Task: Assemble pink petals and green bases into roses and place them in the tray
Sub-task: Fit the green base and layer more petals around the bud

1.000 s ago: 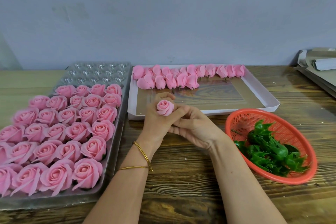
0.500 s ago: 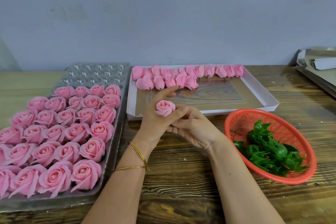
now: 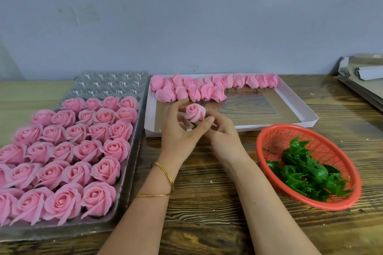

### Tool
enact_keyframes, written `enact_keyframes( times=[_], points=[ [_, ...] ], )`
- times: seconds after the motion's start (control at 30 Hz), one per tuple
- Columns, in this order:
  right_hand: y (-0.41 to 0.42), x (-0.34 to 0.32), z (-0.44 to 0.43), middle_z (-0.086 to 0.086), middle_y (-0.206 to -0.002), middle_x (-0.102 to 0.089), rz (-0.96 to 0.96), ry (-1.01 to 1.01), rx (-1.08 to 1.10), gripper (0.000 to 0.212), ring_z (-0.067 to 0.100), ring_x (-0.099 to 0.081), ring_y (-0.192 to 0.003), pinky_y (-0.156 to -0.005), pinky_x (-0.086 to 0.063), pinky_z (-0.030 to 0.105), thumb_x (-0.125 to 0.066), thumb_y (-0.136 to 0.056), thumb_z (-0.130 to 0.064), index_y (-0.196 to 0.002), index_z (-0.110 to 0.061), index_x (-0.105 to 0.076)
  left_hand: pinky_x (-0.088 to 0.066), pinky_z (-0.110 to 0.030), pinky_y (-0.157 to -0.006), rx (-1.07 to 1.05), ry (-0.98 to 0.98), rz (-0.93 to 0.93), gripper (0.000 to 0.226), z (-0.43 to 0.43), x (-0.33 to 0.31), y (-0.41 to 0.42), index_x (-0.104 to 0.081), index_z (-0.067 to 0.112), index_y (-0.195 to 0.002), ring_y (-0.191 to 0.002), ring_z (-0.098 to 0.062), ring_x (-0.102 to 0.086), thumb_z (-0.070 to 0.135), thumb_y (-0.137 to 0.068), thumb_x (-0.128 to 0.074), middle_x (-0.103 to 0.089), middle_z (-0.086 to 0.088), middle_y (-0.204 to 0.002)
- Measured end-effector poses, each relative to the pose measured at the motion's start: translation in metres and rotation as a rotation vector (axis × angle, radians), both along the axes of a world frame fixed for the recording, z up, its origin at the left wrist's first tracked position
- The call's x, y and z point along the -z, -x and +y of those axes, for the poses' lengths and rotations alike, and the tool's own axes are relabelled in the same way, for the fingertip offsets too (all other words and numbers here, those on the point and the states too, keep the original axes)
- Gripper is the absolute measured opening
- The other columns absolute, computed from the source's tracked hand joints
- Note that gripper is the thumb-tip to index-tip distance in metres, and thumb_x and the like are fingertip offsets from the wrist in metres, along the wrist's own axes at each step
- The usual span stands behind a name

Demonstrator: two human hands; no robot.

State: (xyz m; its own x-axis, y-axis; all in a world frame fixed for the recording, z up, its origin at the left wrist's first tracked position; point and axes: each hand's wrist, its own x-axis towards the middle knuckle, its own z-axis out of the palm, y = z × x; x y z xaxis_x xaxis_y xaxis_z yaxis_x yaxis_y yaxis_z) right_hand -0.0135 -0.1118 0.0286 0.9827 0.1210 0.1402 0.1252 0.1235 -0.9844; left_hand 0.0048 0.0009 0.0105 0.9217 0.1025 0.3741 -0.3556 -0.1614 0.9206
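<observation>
A small pink rose bud [image 3: 195, 112] is held up between both hands over the near edge of the white box. My left hand [image 3: 178, 132] pinches it with thumb below and fingers spread above. My right hand [image 3: 224, 136] curls under the bud's base; what it holds there is hidden. The clear plastic tray [image 3: 109, 84] on the left holds several rows of finished pink roses [image 3: 83, 147]. Loose pink petal buds [image 3: 207, 88] line the back of the white box [image 3: 298, 107]. Green bases [image 3: 306, 172] lie in the red basket [image 3: 261, 151].
The far rows of the clear tray hold no roses. A stack of cardboard sheets [image 3: 369, 83] lies at the far right of the wooden table [image 3: 207, 213]. A grey wall stands behind.
Both hands rose slightly with the bud. The left fingers spread apart, so more of the bud shows.
</observation>
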Motion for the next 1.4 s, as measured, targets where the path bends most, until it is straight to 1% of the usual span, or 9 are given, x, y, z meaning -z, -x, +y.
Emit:
enact_keyframes(
  times=[0.1, 0.2, 0.37, 0.47, 0.73, 0.87, 1.07, 1.3, 1.4],
  points=[
    [-0.003, 0.007, 0.000, 0.014, -0.111, -0.070, -0.092, 0.162, 0.069, 0.029, 0.025, -0.066, -0.106, -0.097, -0.052, 0.040, -0.052, -0.094, 0.007, -0.119, -0.004, -0.064, -0.056, -0.032, -0.079, -0.018, -0.012, -0.030, 0.056, -0.001, 0.000, 0.002, -0.053, 0.034, -0.115, -0.099, -0.013, -0.060, 0.054, -0.066, -0.073, -0.056, 0.006, -0.111],
    [-0.007, 0.012, 0.001, 0.012, -0.119, -0.065, -0.132, 0.332, 0.119, 0.033, 0.024, -0.060, -0.114, -0.102, -0.046, 0.046, -0.056, -0.093, 0.003, -0.123, -0.008, -0.062, -0.052, -0.024, -0.084, -0.036, -0.041, -0.065, 0.058, 0.000, 0.000, 0.003, -0.055, 0.024, -0.120, -0.102, -0.004, -0.056, 0.052, -0.071, -0.068, -0.055, 0.007, -0.110],
    [-0.003, 0.011, 0.002, 0.007, -0.114, -0.063, -0.284, 0.523, 0.146, 0.042, 0.012, -0.054, -0.107, -0.094, -0.039, 0.014, -0.057, -0.084, 0.011, -0.119, -0.011, -0.064, -0.039, -0.008, -0.084, -0.071, -0.169, -0.129, 0.042, 0.001, 0.002, 0.002, -0.057, 0.026, -0.119, -0.098, -0.001, -0.052, 0.044, -0.082, -0.063, -0.055, 0.007, -0.105],
    [-0.002, 0.009, 0.002, 0.008, -0.113, -0.060, -0.309, 0.603, 0.138, 0.044, 0.007, -0.051, -0.105, -0.091, -0.035, 0.006, -0.056, -0.083, 0.012, -0.119, -0.011, -0.065, -0.038, -0.007, -0.082, -0.098, -0.232, -0.139, 0.034, 0.001, 0.003, 0.002, -0.060, 0.020, -0.118, -0.094, 0.000, -0.052, 0.034, -0.087, -0.061, -0.058, 0.001, -0.102],
    [0.001, 0.006, 0.004, -0.001, -0.096, -0.050, -0.294, 0.667, 0.105, 0.035, 0.008, -0.046, -0.091, -0.079, -0.033, 0.005, -0.055, -0.081, 0.013, -0.108, -0.007, -0.065, -0.038, -0.008, -0.082, -0.103, -0.348, -0.088, 0.021, 0.001, -0.001, 0.006, -0.065, 0.010, -0.112, -0.093, -0.015, -0.055, 0.013, -0.099, -0.049, -0.059, -0.010, -0.102],
    [0.001, 0.006, 0.004, 0.000, -0.104, -0.054, -0.290, 0.657, 0.120, 0.040, 0.007, -0.048, -0.094, -0.081, -0.034, 0.003, -0.057, -0.081, 0.012, -0.116, -0.006, -0.064, -0.043, -0.022, -0.084, -0.111, -0.377, -0.076, 0.023, 0.000, -0.003, 0.008, -0.068, 0.007, -0.108, -0.092, -0.015, -0.054, 0.010, -0.099, -0.047, -0.055, -0.007, -0.098],
    [0.000, 0.009, 0.003, 0.001, -0.109, -0.063, -0.248, 0.564, 0.130, 0.042, 0.011, -0.057, -0.093, -0.081, -0.042, 0.011, -0.061, -0.084, 0.008, -0.119, -0.013, -0.056, -0.042, -0.022, -0.082, -0.137, -0.392, -0.052, 0.024, -0.001, -0.004, 0.007, -0.068, 0.005, -0.104, -0.091, -0.016, -0.053, 0.009, -0.099, -0.045, -0.055, -0.008, -0.096],
    [-0.004, 0.014, 0.003, 0.002, -0.103, -0.065, -0.213, 0.526, 0.167, 0.034, 0.009, -0.059, -0.087, -0.075, -0.042, 0.011, -0.064, -0.081, 0.008, -0.105, -0.015, -0.056, -0.036, -0.031, -0.066, -0.150, -0.404, -0.050, 0.027, -0.001, -0.002, 0.005, -0.056, 0.000, -0.075, -0.074, -0.021, -0.048, 0.007, -0.098, -0.045, -0.051, -0.011, -0.077],
    [-0.004, 0.016, 0.003, 0.004, -0.103, -0.066, -0.206, 0.523, 0.177, 0.035, 0.017, -0.061, -0.087, -0.076, -0.048, 0.021, -0.064, -0.080, 0.008, -0.104, -0.017, -0.056, -0.033, -0.030, -0.062, -0.148, -0.407, -0.048, 0.028, -0.001, -0.001, 0.004, -0.054, 0.002, -0.072, -0.070, -0.020, -0.047, 0.008, -0.098, -0.046, -0.050, -0.008, -0.071]
  ],
)
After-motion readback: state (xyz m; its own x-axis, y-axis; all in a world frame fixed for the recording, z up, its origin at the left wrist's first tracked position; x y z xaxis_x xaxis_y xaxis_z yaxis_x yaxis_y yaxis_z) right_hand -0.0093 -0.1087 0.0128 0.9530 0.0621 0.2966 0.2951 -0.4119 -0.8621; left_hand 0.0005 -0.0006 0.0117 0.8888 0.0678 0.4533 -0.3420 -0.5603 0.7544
